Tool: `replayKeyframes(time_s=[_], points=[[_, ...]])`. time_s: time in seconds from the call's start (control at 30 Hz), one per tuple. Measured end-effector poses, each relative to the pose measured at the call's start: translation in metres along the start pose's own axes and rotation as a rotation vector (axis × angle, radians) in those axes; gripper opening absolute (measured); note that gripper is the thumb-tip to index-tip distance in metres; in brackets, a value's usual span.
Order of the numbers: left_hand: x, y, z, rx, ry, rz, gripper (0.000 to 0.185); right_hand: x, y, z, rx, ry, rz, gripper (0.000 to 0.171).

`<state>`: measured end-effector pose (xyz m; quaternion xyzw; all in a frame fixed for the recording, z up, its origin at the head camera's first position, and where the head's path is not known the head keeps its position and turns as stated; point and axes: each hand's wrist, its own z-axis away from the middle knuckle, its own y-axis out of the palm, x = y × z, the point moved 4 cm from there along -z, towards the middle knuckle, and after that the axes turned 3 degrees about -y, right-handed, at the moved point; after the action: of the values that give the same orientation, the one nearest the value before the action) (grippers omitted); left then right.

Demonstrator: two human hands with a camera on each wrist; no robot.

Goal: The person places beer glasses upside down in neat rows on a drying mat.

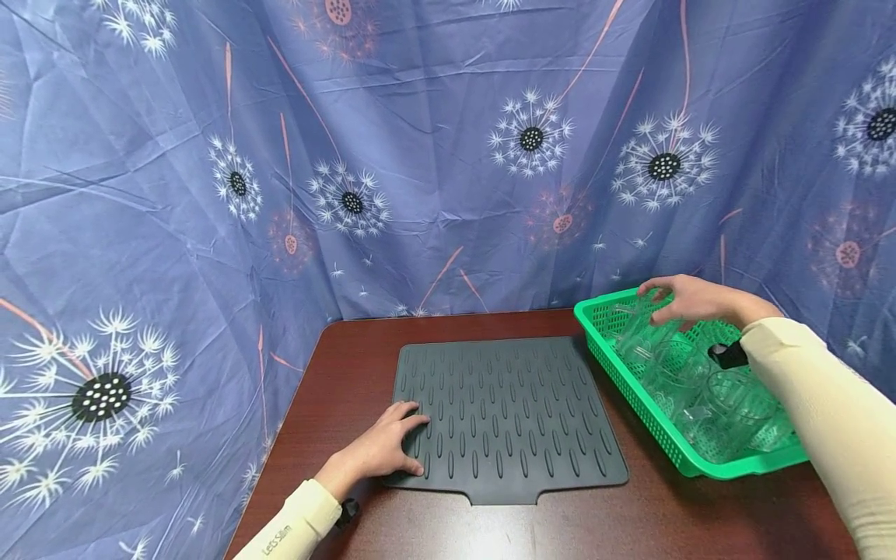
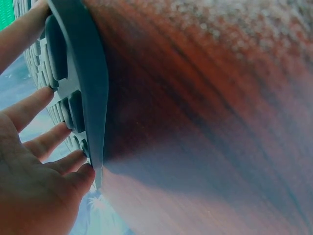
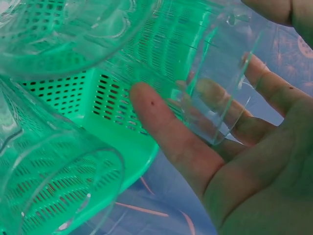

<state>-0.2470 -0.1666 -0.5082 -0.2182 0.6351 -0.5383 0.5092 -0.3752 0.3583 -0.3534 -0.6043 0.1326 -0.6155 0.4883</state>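
My left hand [image 1: 383, 445] rests on the left edge of a dark grey ridged drying mat [image 1: 504, 412], its fingers spread. In the left wrist view the fingertips [image 2: 48, 92] touch the mat's raised ridges. My right hand [image 1: 689, 299] is over the far end of a green plastic basket [image 1: 633, 381], its fingers spread about a clear drinking glass [image 3: 225, 83]. The thumb and fingers lie on either side of this glass, without a plain grip on it. Other clear glasses [image 1: 731, 397] lie or stand in the basket, partly hidden by the right forearm.
The mat and the basket are on a dark reddish-brown table [image 1: 350, 365], the basket at the right. A blue curtain [image 1: 434, 171] with dandelion prints hangs behind the table and along its left side.
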Motion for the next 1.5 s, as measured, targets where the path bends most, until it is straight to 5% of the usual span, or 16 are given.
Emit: replayKeyframes(time_s=[1.03, 1.5], points=[[0.0, -0.001, 0.003, 0.012, -0.002, 0.016, 0.083, 0.061, -0.016, 0.014, -0.262, -0.163, 0.247, 0.059], [0.0, -0.002, 0.0, 0.028, -0.019, 0.003, 0.083, 0.101, 0.004, 0.016, -0.287, -0.28, 0.23, 0.059]])
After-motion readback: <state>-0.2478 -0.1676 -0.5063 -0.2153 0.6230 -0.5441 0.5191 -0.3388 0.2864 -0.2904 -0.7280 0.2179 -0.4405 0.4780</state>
